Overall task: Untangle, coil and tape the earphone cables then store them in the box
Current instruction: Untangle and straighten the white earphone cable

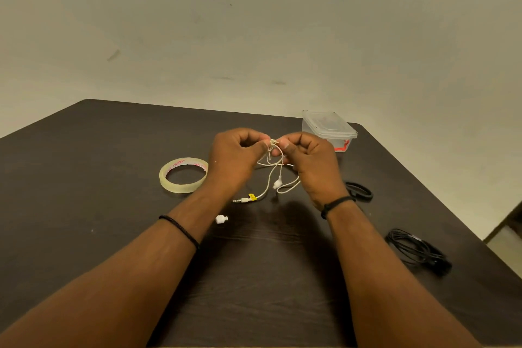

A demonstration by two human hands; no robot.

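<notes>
A white earphone cable (271, 175) hangs in loops between my hands above the dark table (113, 150). My left hand (236, 157) and my right hand (309, 162) both pinch a small knot (273, 143) in it at their fingertips. The cable's jack with a yellow tag (246, 199) lies on the table below. A loose white earbud piece (221, 219) lies near my left forearm. A roll of clear tape (183, 175) lies flat to the left. The clear plastic box (329, 128) with its lid on stands at the back right.
Two coils of black cable lie on the right: a small one (359, 191) beside my right wrist and a larger one (418, 250) nearer the table's right edge. A plain wall rises behind the table.
</notes>
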